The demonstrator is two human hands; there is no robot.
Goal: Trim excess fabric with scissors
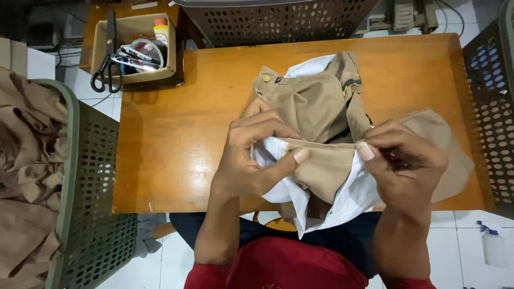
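A khaki garment (316,101) with white lining, a metal snap button and a zipper lies bunched on the wooden table (171,144). My left hand (256,155) pinches a folded seam edge of the garment near the white lining, thumb on top. My right hand (401,160) grips the same edge further right, thumb pressed on the fabric. The seam is stretched taut between both hands over the table's near edge. White pocket lining (342,200) hangs down toward my lap.
A green perforated basket (88,214) full of khaki fabric stands at the left. A cardboard box (134,48) with black scissors and tape rolls sits at the back left. Dark perforated baskets stand at the back and right. A spray bottle (493,247) sits on the floor.
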